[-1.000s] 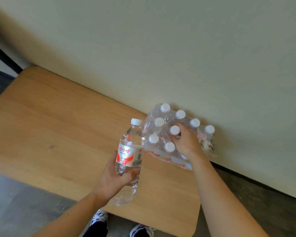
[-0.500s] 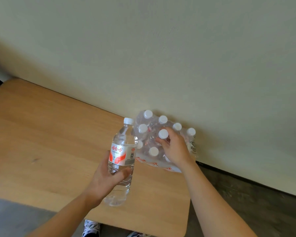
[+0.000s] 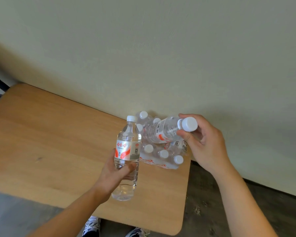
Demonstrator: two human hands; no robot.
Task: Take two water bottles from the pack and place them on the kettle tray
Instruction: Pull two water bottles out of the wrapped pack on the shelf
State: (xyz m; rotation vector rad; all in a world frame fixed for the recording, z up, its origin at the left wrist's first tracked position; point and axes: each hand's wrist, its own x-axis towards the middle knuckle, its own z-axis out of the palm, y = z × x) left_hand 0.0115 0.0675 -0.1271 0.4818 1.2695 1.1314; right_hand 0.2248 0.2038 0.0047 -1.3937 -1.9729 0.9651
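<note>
The wooden table (image 3: 50,142) fills the left of my view, bare on that side, its far edge against a pale wall (image 3: 161,48). My left hand (image 3: 115,173) comes up from below and wraps around the lower half of the first bottle (image 3: 127,156), thumb across the front and my fingers (image 3: 132,166) curled round the clear plastic just under the red and white label. That bottle stands nearly upright in the air above the table, white cap on top. Just behind it and to the right, the pack (image 3: 162,154) of bottles sits on the far right corner of the table, close to the wall, still in its clear wrap with several white caps showing. Above the pack, the second bottle (image 3: 162,130) lies tilted almost flat, lifted clear of the wrap, its base toward the first bottle and its cap toward me. My right hand (image 3: 205,144) holds it at the neck, thumb and fingertips pinching just below the cap. Beyond the table's right edge is dark floor (image 3: 212,211), and my shoes (image 3: 92,226) show below the near edge. The kettle tray is not in view.
</note>
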